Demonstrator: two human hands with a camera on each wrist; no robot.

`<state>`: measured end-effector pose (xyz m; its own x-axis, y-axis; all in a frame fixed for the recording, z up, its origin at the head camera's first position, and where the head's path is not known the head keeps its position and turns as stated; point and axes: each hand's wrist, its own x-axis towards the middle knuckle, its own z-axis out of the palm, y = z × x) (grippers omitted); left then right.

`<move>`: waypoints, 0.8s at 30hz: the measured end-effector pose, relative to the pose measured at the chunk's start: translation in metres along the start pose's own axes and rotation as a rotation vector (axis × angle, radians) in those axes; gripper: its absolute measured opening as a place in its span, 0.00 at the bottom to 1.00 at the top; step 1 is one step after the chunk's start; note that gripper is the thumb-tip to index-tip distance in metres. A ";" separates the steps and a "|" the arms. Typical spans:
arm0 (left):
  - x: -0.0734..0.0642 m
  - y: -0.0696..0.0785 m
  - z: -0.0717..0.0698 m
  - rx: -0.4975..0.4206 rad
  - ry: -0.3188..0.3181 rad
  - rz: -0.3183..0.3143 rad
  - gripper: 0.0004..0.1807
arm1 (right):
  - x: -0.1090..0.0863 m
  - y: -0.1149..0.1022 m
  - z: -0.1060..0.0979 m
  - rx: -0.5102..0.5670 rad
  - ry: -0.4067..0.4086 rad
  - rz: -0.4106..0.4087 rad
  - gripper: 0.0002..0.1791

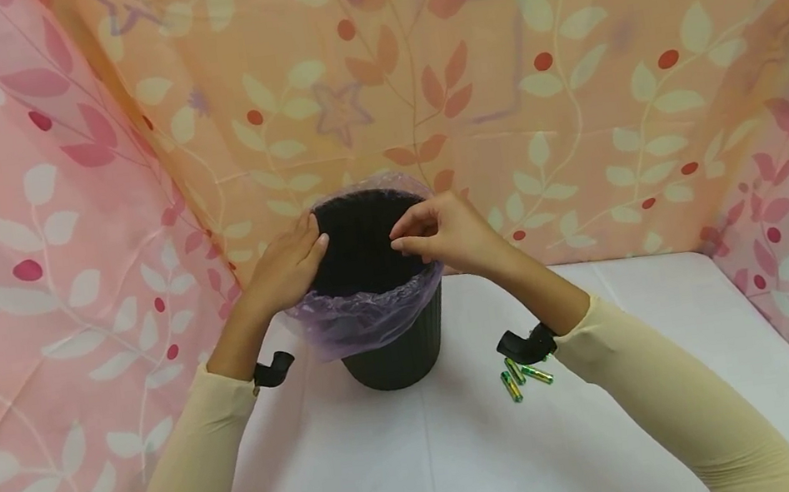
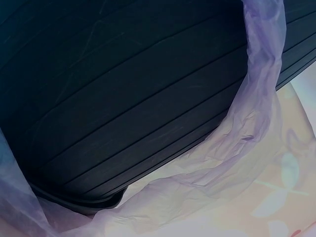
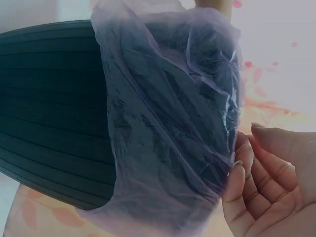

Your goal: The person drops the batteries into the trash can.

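Observation:
A dark ribbed trash bin (image 1: 396, 355) stands upright on the white table, with a thin purple plastic bag (image 1: 374, 316) folded down over its rim. My left hand (image 1: 288, 262) rests at the bin's left rim with its fingers fairly straight. At the right rim is my right hand (image 1: 449, 231), thumb and forefinger near each other over the opening. In the right wrist view, bent fingers (image 3: 239, 170) touch the bag (image 3: 168, 118) at the rim, while the thumb stands apart from it. The left wrist view shows the ribbed bin wall (image 2: 123, 98) and hanging bag (image 2: 256, 94), but no hand.
Several green batteries (image 1: 511, 387) lie on the white table (image 1: 365, 469) right of the bin, partly hidden by the black right wrist mount (image 1: 527, 343). Another black mount (image 1: 275, 369) sits at my left wrist. Floral curtains (image 1: 498, 122) enclose the back and both sides.

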<state>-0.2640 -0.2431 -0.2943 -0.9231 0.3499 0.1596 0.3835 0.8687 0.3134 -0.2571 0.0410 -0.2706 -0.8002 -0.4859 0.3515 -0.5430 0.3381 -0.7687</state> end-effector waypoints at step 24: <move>0.000 -0.001 0.001 0.005 0.001 0.003 0.34 | -0.084 0.030 -0.016 0.004 0.113 0.034 0.07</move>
<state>-0.2644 -0.2442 -0.2953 -0.9220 0.3522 0.1610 0.3859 0.8695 0.3082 -0.2102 0.1051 -0.3144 -0.8417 -0.3802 0.3832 -0.5144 0.3493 -0.7832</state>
